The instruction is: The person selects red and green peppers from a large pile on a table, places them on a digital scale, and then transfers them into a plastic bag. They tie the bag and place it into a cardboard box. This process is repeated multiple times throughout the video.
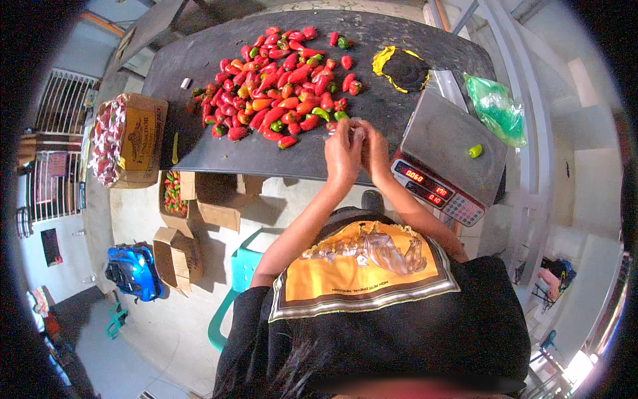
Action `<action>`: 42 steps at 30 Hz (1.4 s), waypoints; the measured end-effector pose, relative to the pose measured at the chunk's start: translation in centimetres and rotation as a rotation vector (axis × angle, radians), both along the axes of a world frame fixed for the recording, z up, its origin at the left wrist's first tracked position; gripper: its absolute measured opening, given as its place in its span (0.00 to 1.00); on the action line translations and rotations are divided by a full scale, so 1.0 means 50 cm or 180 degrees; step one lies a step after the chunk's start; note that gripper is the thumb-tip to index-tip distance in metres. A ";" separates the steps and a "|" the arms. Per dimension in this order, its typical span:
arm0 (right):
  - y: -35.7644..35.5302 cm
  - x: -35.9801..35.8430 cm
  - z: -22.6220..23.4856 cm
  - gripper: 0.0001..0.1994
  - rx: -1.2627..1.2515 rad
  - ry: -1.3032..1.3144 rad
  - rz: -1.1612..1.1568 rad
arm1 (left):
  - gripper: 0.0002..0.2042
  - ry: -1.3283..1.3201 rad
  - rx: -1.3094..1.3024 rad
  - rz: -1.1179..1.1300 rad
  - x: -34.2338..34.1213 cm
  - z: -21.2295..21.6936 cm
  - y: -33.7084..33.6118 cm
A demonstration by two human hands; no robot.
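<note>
My left hand (341,154) and my right hand (375,151) meet over the table's near edge, fingers closed together. Something small and pale shows between them, too little to name. Just beyond my fingers spreads a large heap of red peppers (269,86), with some green and orange ones mixed in. A green pepper (341,116) at the heap's edge lies closest to my left hand. To the right of my right hand stands a digital scale (435,126) with a lit red display. On its metal plate rests a single small green pepper (475,151).
A black table (193,143) carries the heap, a black-and-yellow cloth item (400,68) and a green plastic bag (495,106). At left, a carton (143,141) holds wrapped pieces. Below are a box of peppers (175,194), open cartons (178,258), a teal chair (246,266) and a blue backpack (136,271).
</note>
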State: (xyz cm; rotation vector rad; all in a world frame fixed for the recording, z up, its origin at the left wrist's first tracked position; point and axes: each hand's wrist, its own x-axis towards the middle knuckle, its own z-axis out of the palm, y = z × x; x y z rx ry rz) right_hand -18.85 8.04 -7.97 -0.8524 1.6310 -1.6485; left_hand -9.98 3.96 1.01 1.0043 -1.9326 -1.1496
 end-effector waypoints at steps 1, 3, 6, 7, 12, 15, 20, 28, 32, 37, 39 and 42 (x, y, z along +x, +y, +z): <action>-0.003 0.001 -0.037 0.20 -0.0411 -0.1099 0.0085 | 0.06 0.0083 -0.0150 -0.0096 0.005 -0.012 0.011; 0.007 0.010 -0.080 0.17 -0.0351 -0.2439 0.0230 | 0.07 -0.0066 -0.0011 -0.0204 0.016 -0.041 0.039; 0.027 0.034 -0.083 0.19 0.0433 -0.2622 0.0233 | 0.07 -0.0230 0.0389 -0.0278 0.060 -0.067 0.055; 0.026 0.041 -0.086 0.19 0.0446 -0.2811 0.0310 | 0.07 -0.0210 0.0469 -0.0309 0.071 -0.071 0.057; -0.026 0.064 -0.113 0.16 0.0509 0.0691 0.0289 | 0.06 -0.0017 0.0315 -0.0024 0.090 -0.117 0.010; -0.067 0.110 -0.052 0.12 -0.0007 0.2124 -0.0557 | 0.07 0.0410 0.0405 0.0122 0.093 -0.122 -0.051; -0.112 0.076 -0.148 0.11 0.0523 0.3003 -0.0389 | 0.05 0.0120 0.0142 -0.0145 0.065 -0.093 -0.041; -0.093 0.038 -0.057 0.13 -0.0131 0.1998 0.0229 | 0.06 0.0645 0.0566 -0.0195 0.041 -0.082 -0.116; -0.001 0.013 0.144 0.13 0.0173 0.0400 0.0690 | 0.05 0.1125 0.0675 -0.0311 0.015 -0.068 -0.183; 0.219 -0.208 0.216 0.14 0.1318 0.3198 -0.1302 | 0.05 0.0849 0.0695 -0.0335 0.005 -0.029 -0.204; 0.317 -0.287 0.161 0.16 0.1986 0.4019 -0.1426 | 0.04 0.1235 0.0826 -0.0410 -0.015 -0.015 -0.188; 0.398 -0.347 0.058 0.19 0.2786 0.3921 -0.1326 | 0.03 0.1033 0.1014 -0.0469 -0.036 0.006 -0.173</action>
